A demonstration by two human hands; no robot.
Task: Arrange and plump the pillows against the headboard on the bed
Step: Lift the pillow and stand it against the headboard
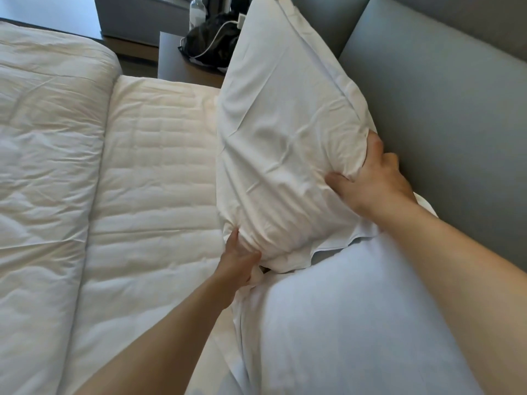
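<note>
I am seeing two pillows on the bed (159, 155). The far pillow (285, 138) is standing tilted on its lower edge, its upper end leaning toward the grey headboard (445, 115). The near pillow (350, 323) is lying flat beside the headboard, and the far one's lower hem is overlapping it.

Two hands are working the far pillow. My left hand (238, 265) is pinching its lower left corner, thumb on the front face and the other fingers tucked behind the bunched cloth, so that grip is grasping the pillow. My right hand (370, 178) is clutching the lower right edge, thumb pressing into the front and fingers curling round the side next to the headboard; that grip is grasping the same pillow.

One duvet (48, 155) is lying folded back at the left, leaving the quilted mattress bare between it and the pillows. Beyond the bed, one counter (182, 67) is carrying one black bag (211, 41) with one white cable (216, 44) trailing over it, and one clear bottle (197, 10) is standing behind.
</note>
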